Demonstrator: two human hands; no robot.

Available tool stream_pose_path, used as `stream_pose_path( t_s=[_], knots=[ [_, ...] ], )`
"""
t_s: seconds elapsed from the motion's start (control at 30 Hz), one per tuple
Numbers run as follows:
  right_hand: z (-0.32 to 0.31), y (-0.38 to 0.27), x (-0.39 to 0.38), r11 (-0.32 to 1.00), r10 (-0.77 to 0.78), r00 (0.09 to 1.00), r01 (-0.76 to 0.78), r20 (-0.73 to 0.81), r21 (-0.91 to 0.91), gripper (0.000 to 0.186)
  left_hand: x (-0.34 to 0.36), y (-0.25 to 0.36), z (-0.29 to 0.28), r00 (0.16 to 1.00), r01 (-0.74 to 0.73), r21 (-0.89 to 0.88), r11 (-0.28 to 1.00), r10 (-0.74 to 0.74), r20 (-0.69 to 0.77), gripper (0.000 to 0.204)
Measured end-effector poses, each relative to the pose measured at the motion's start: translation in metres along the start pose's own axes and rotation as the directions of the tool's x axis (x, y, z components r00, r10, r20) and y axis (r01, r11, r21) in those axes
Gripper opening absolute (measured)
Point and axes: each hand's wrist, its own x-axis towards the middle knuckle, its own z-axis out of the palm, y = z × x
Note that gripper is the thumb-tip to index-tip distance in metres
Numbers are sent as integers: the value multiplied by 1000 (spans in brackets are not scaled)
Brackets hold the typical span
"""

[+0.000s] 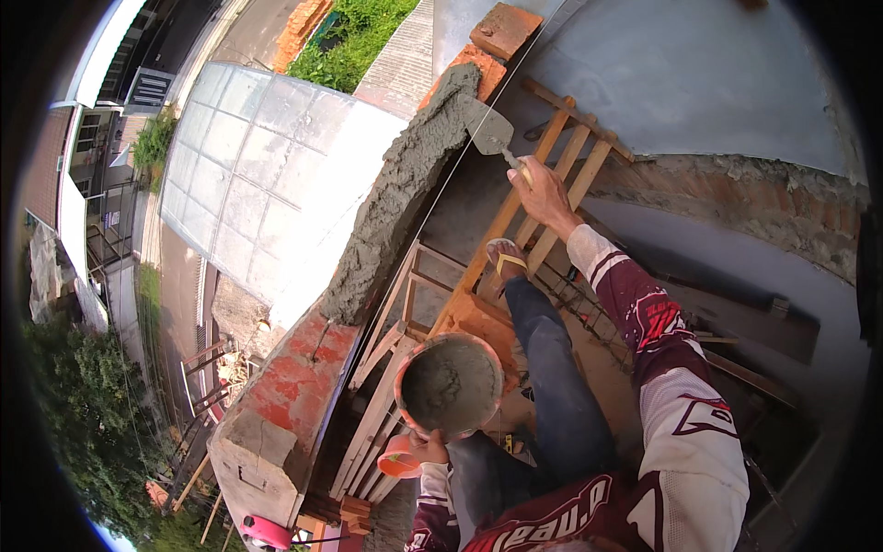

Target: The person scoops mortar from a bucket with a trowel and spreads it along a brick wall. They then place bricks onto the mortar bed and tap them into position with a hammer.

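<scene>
My right hand is closed on the handle of a trowel, whose blade touches the upper end of a long bed of wet grey mortar along the wall top, beside bare orange bricks. A taut pale string runs along the bed's right edge. Low in the view, my left hand grips the rim of a round bucket holding grey mortar. A small orange cup is beside that hand, partly behind the bucket; whether it is held is unclear.
My sandalled foot rests by wooden planks and timber frames. The wall's drop on the left overlooks a pale roof, a street and trees. A red-stained ledge continues toward me. A grey surface fills the upper right.
</scene>
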Motion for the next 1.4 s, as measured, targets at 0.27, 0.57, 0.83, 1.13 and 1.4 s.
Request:
stream_pose_path(
  t_s=[0.27, 0.57, 0.83, 1.13, 1.4],
  knots=[
    [-26, -33, 21, 916, -141, 975, 193, 170, -351, 39, 3, 0, -7, 998, -25, 5, 1000, 24, 62, 28],
    [-32, -7, 79, 995, -73, 991, 66, -111, -72, 35, 5, 2, -8, 992, -120, 24, 992, 119, 40, 23],
    [44, -46, 9, 604, 425, 896, -384, 126, 698, 40, 0, -14, -25, 999, -43, -35, 998, 43, -21, 27],
    [114, -113, -55, -95, 508, 646, -615, 569, 783, 36, 0, -17, -34, 999, -33, 22, 999, 34, -30, 31],
    [82, -94, -124, 545, 476, 810, -578, 343, 607, 38, -12, 2, -31, 990, -105, -152, 983, 88, -114, 15]
  ],
)
